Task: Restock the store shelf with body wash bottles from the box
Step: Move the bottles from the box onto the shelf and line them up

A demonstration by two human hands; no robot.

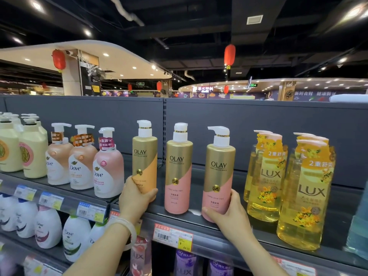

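Two bottles in hand at once: left hand (135, 198) wraps the base of the gold-and-orange Olay bottle (144, 158), right hand (229, 211) wraps the base of the gold-and-pink Olay bottle (219, 172), thumb across the front low edge. Take the middle Olay bottle (178, 172) as landmark: it stands free and upright on the shelf (264, 234), labels forward. Orange one sits to its left, just beside the pink Dove bottle (108, 166); pink one sits to its right, between it and the Lux bottles (264, 176). Both held bottles look upright, bases at or near the shelf deck; can't tell if they're fully seated. Box not in view. Step in hand looks like setting and facing the front row. To do it well: seat each base flat before letting go, since these are tall, narrow and top-heavy with pumps, and a low grip gives little control of the top. Rotate so the logo matches the middle bottle and the pump spouts agree. Even out the gaps either side of the middle bottle, front edges in one line with it. Release one hand at a time; watch for nudging the Dove or Lux neighbours.
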